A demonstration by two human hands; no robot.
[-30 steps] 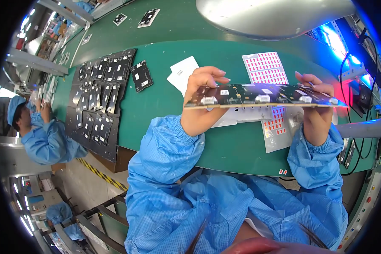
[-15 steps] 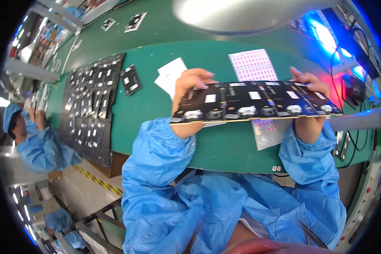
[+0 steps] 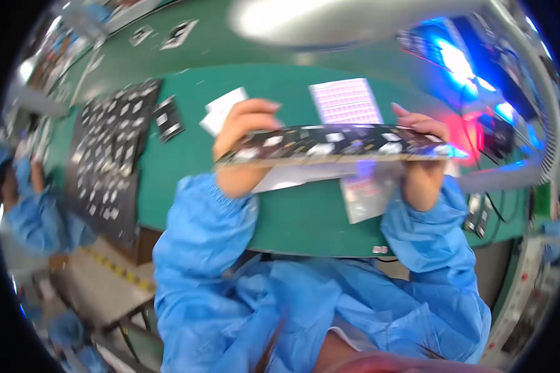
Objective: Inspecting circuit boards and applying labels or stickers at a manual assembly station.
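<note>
The fingers of the left hand (image 3: pixel 235 138) and right hand (image 3: pixel 424 173) grip opposite ends of a dark circuit-board panel (image 3: pixel 336 144) above the green worktop (image 3: pixel 311 221), with a blue-clad co-worker (image 3: pixel 40 214) at left and blue light (image 3: pixel 453 61) glowing at right.

Left hand (image 3: pixel 235 126) and right hand (image 3: pixel 428 127) raised, well apart, fingers (image 3: pixel 255 107) curled, forearms (image 3: pixel 206 217) forward

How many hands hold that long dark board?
2: the left hand grips the long dark board at its left end, the right hand at its right; the board partly hides both.
</note>
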